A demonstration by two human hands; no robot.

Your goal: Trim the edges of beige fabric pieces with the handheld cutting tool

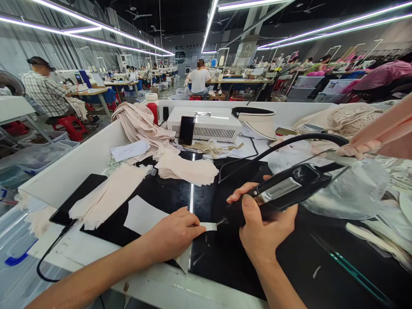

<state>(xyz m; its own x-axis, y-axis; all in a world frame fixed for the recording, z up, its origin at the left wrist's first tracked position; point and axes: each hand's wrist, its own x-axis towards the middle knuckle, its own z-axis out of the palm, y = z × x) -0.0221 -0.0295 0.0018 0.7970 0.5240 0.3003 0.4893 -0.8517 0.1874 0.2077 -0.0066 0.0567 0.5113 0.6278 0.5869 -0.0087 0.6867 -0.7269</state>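
Observation:
My right hand (267,231) is wrapped around a black corded handheld cutter (286,189), with a shiny metal plate on its side. The narrow metal tip points left, at or very near the end of a white strip (210,226); whether it touches I cannot tell. My left hand (175,234) is closed, thumb and fingers pressed together on the strip, holding it against the dark work surface (206,262). A flat white curved piece (144,214) lies partly under this hand; whether the strip belongs to it is hidden.
Cream fabric stacks (109,195) lie left. Behind stand a phone (186,130) and a white vented box (204,123). Teal-handled tweezers (349,268) and a clear plastic bag (347,189) lie right. The cutter's cord (289,139) arches nearby. Another person's hand (358,148) reaches in.

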